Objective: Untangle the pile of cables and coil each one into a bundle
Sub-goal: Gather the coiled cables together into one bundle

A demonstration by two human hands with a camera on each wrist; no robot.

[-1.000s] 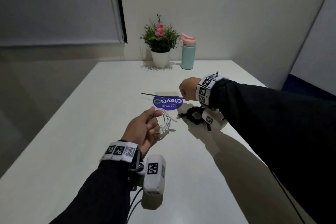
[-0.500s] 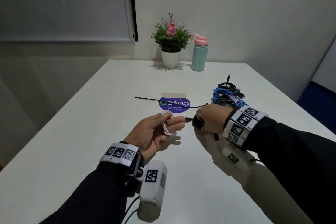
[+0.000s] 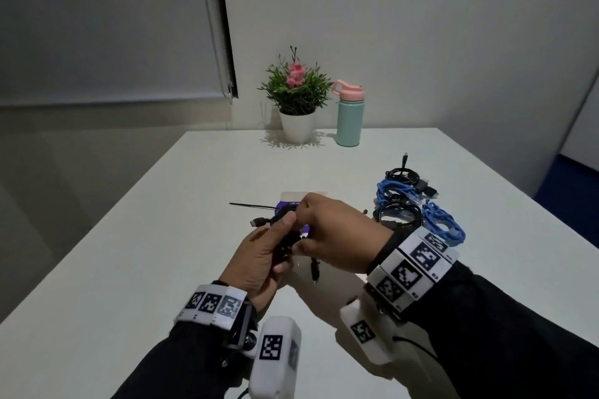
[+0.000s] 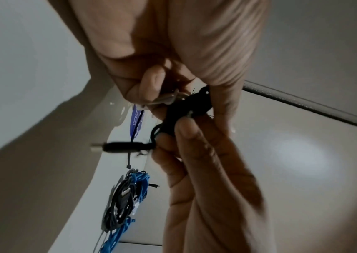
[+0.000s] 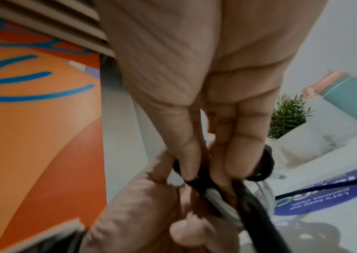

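Over the white table [image 3: 129, 253] my two hands meet on a small black cable coil [image 3: 285, 241]. My left hand [image 3: 275, 249] grips that coil together with a white cable [image 4: 166, 99]. My right hand [image 3: 324, 230] pinches the black coil from the other side [image 5: 260, 164]. One USB plug [image 3: 257, 222] sticks out to the left and another plug [image 3: 314, 272] hangs below the hands. A tangled pile of blue and black cables [image 3: 405, 201] lies to the right, behind my right wrist.
A black zip tie [image 3: 249, 205] and a blue round sticker [image 3: 285, 204] lie just beyond the hands. A potted plant [image 3: 296, 97] and a teal bottle with a pink lid [image 3: 349, 116] stand at the far edge against the wall.
My right hand has come back from the far side of the sticker with a black cable and met the left hand, which held only the white coil before. Both hands now grip the black coil.
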